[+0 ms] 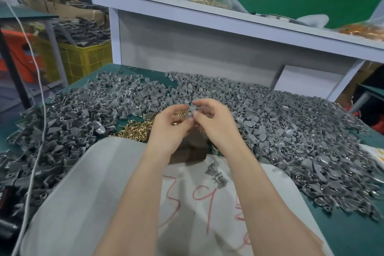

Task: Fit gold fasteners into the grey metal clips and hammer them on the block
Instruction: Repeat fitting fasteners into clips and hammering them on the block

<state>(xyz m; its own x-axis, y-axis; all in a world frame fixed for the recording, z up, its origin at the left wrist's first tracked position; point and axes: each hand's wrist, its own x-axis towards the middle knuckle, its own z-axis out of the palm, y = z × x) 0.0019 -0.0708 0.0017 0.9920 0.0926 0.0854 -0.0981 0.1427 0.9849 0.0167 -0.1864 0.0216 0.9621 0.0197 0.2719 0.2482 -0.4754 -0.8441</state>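
Observation:
Both hands meet above the middle of the table. My left hand (169, 129) and my right hand (216, 122) together pinch one small grey metal clip (190, 110) between their fingertips. Whether a gold fastener sits in it is hidden by the fingers. A heap of gold fasteners (135, 129) lies just left of and under my left hand. The dark block (190, 155) stands below my wrists, mostly covered by them. Two loose clips (217, 174) lie on the white sack in front of the block.
Grey clips cover the green table in big piles, left (68, 122) and right (301, 131). A white sack (104, 193) with red writing lies at the near edge. A white cable (39, 110) hangs at the left. A shelf (207, 12) with bagged fasteners runs behind; a yellow crate (87, 58) stands far left.

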